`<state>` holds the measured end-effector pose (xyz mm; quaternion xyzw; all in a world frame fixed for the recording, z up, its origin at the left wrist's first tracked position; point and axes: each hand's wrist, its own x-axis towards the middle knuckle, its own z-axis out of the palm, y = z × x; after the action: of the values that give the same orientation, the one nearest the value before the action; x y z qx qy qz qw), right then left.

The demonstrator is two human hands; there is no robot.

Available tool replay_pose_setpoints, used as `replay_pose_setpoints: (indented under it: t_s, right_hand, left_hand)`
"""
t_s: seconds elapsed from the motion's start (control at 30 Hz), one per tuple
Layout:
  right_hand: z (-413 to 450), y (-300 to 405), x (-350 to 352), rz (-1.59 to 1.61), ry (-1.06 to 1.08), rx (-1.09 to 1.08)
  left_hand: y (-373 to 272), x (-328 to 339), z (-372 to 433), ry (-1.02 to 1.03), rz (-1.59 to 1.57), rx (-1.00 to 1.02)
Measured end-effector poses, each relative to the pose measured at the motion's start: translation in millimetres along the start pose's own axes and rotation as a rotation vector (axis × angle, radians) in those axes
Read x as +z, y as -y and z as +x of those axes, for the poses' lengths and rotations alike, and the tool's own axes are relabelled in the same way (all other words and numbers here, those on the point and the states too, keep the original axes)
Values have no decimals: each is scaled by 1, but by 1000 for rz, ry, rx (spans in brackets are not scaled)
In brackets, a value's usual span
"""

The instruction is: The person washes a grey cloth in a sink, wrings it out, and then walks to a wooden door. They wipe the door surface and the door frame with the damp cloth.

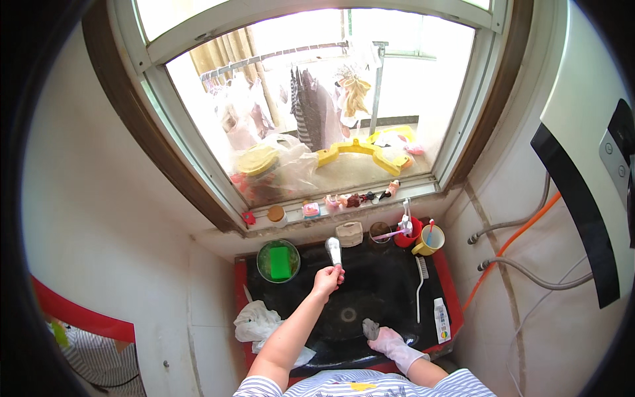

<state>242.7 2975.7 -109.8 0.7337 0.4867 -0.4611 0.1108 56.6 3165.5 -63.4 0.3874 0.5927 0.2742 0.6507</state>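
Observation:
Bare and closed, my left hand (328,280) grips the end of the chrome faucet (334,248) at the back of a black washbasin (377,293). My right hand (387,342) wears a pale translucent glove and holds a crumpled grey cloth or scrub pad (370,328) over the basin's front part, right of the drain (349,314). On the left, a green sponge or soap block (280,263) sits in a round glass bowl (265,276). A white plastic bag (258,322) lies crumpled on the left rim, partly behind my left forearm.
A white brush (419,288) and a toothpaste tube (441,320) lie at right. Behind stand a red cup (406,239) with toothbrushes, a yellow mug (421,245), a brown glass (379,231) and a soap dish (349,234). Small figurines (354,200) line the window sill. Hoses (540,284) hang at right.

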Motion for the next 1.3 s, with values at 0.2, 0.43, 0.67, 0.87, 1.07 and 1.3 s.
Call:
replay_pose_setpoints:
  t_s: [0.2,0.43,0.67,0.87,1.07,1.3]
  right_hand:
    - [-2,3,-2,-8,26,-5]
    - [-12,7,-8,-4,17,-12]
    - [-3,3,-2,-22,23,-3]
    - [-7,8,-6,-9,32,9]
    - [0,4,0,-7,25,-3]
    - [-3,7,-2,-8,16,4]
  left_hand:
    - [-2,3,-5,-43,-11,13]
    - [1,3,-1,-45,-14,15]
    - [0,4,0,-36,-8,13]
    - [1,1,0,-37,-13,19]
    - [-2,1,-3,-19,26,13]
    - [0,0,-2,-4,42,10]
